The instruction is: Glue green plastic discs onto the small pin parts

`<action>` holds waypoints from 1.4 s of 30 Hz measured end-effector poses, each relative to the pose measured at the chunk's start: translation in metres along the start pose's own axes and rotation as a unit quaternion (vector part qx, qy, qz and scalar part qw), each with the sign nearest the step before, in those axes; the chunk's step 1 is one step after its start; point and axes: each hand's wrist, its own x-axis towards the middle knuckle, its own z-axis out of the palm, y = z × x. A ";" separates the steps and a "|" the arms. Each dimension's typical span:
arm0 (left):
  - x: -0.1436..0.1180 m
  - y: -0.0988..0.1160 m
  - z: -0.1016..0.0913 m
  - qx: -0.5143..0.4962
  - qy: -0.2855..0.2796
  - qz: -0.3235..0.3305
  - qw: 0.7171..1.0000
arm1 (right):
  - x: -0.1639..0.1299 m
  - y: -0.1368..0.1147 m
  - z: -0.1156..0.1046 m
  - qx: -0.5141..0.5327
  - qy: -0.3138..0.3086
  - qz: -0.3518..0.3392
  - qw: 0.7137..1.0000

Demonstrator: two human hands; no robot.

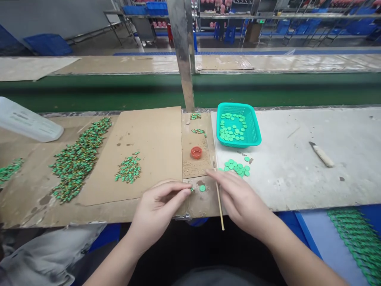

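Green round disc (pixel 202 188) lies flat between left hand (pixel 160 202) and slender stick (pixel 220 204).

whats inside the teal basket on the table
Many flat, round green discs lie inside the teal basket, some overlapping. Where discs cover the basket's floor or one another, what lies beneath can't be seen.

One teal basket (pixel 252 129), one red dish (pixel 196 156) — one stick (pixel 220 203)

Head-height view, forward and downward
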 end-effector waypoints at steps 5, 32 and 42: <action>0.013 -0.009 0.011 0.052 -0.037 0.043 0.997 | 0.001 0.000 -0.021 0.013 0.056 0.017 0.998; 0.016 -0.016 0.022 0.178 -0.068 0.198 0.962 | 0.013 0.008 -0.015 0.021 0.072 -0.004 0.997; 0.012 -0.023 0.022 0.189 -0.065 0.240 0.950 | 0.007 0.012 -0.013 0.012 0.030 0.008 0.999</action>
